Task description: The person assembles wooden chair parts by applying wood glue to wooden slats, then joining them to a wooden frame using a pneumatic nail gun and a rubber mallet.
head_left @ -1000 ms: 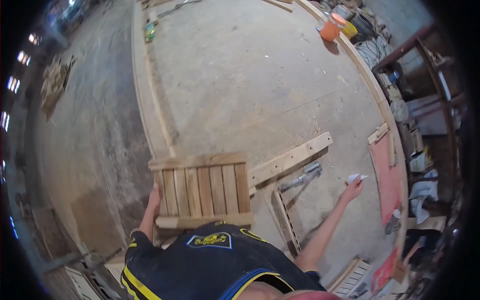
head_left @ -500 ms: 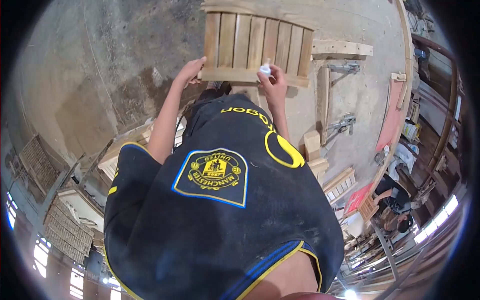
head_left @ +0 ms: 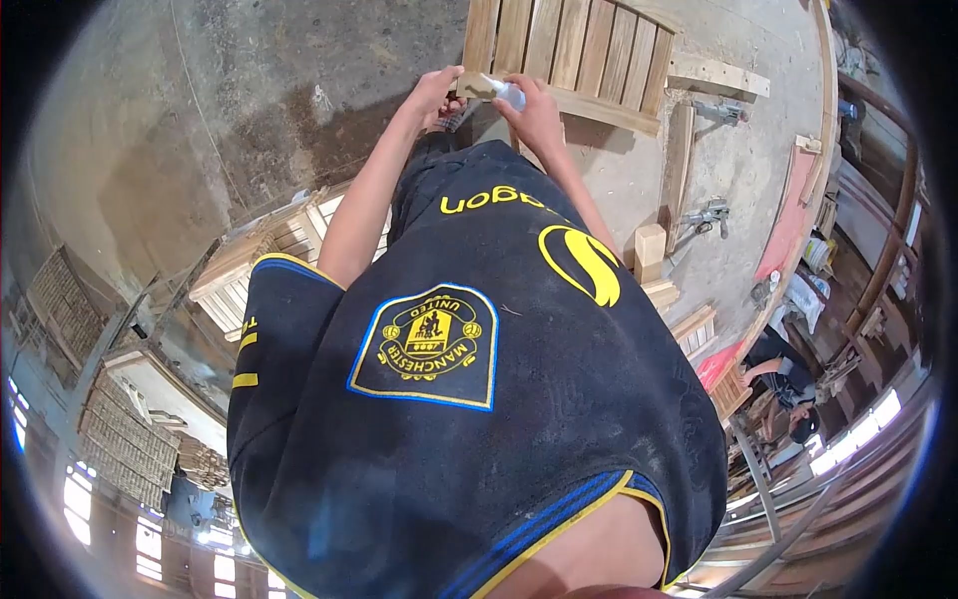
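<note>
A slatted wooden panel [head_left: 584, 50] lies at the top of the view, its near rail running toward my hands. My left hand [head_left: 436, 95] is closed on the panel's left corner, with its fingers partly hidden beneath. Small and white, a bottle [head_left: 511, 96] is gripped in my right hand [head_left: 534, 112], its nozzle pointing left at the rail's end, close to my left fingers. A darker patch shows on the wood by the nozzle.
Right of the panel are a wooden strip [head_left: 718, 75], metal clamps [head_left: 711, 215] and a wood block [head_left: 650, 250]. Slatted pieces [head_left: 230, 280] stand at the left. Another person [head_left: 788, 384] is at the far right. A red board [head_left: 785, 215] lies along the edge.
My right hand has brought the bottle left, from the rail's right part to its left end, and tilted it. The panel and both hands appear higher in view.
</note>
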Motion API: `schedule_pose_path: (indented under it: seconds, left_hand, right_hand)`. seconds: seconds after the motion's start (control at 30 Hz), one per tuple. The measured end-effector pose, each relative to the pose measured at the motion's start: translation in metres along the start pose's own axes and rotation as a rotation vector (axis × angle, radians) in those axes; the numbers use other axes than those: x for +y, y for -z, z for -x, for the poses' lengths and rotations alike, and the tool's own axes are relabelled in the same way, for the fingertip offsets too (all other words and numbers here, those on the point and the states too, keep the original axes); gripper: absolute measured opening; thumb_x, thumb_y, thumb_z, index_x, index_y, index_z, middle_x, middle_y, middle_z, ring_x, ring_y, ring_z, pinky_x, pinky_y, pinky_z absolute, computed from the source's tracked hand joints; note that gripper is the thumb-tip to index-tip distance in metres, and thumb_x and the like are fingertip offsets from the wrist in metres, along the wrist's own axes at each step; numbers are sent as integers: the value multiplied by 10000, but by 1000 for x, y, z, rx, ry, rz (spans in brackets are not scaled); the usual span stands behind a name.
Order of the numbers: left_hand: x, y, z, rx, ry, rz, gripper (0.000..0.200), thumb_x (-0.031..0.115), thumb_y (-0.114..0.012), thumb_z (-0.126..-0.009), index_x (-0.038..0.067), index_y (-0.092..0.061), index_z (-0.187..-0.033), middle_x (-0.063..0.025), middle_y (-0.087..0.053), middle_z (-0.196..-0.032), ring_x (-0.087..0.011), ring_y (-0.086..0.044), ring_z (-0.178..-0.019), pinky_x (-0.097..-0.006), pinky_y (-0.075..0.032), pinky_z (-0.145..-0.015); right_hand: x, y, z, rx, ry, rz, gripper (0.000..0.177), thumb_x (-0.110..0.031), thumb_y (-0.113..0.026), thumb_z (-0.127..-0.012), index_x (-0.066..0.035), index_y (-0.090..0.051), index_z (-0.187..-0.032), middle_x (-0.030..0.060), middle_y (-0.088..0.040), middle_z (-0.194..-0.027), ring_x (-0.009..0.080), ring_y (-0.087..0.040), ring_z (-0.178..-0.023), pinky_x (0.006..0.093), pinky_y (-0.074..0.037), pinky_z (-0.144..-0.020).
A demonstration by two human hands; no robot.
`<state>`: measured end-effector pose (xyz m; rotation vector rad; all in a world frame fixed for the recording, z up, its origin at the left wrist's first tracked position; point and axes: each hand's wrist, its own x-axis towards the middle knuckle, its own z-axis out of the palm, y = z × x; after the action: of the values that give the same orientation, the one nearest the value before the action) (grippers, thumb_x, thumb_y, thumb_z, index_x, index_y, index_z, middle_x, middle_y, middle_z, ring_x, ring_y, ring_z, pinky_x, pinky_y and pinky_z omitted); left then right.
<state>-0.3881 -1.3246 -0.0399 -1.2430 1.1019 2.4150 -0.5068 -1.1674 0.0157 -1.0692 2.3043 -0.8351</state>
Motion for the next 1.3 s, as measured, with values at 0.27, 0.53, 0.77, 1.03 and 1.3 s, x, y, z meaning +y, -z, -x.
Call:
schedule_pose_path:
  seconds: [0.27, 0.53, 0.77, 1.03, 1.3]
  left_hand:
    - [-6, 2, -12, -4, 24, 158, 321, 341, -503, -894, 29, -548, -832, -82, -564, -629, -110, -463, -413, -237, -354, -367]
    - [-7, 6, -9, -46, 29, 182, 298, 325, -517, -893, 31, -549, -859, -80, -572, -678, -110, -473, -457, -243, -364, -399]
    - [-6, 5, -11, -49, 22, 181, 297, 315, -526, -887, 19, -555, -879, -64, -577, -677, -115, -518, -496, -233, -392, -403]
    - [-9, 2, -11, -9, 16, 205, 339, 366, -557, -861, 35, -571, -787, -73, -561, -600, -104, -449, -412, -247, -318, -361]
    - [-12, 0, -10, 1, 3, 245, 340, 344, -551, -870, 6, -562, -831, -90, -561, -612, -105, -434, -417, -247, -318, -378]
  right_hand:
    - [-7, -5, -7, 1, -2, 107, 375, -238, -720, -729, -108, -599, -1060, 162, -574, -978, 349, -589, -894, 425, -485, -756]
    - [-8, -7, -4, 24, 44, 102, 370, -224, -729, -705, -97, -619, -1035, 171, -579, -957, 365, -587, -887, 429, -485, -752]
    - [-23, -2, -11, 20, 31, 144, 361, -202, -704, -707, -34, -638, -1019, 209, -581, -942, 374, -585, -891, 433, -483, -773]
    - [-27, -1, -11, 0, 17, 207, 351, -206, -689, -706, -38, -646, -1012, 208, -589, -957, 368, -585, -906, 429, -487, -785]
    - [6, 24, 17, 87, -164, 35, 429, -324, -723, -691, -48, -651, -1012, 182, -645, -957, 338, -621, -901, 391, -489, -793]
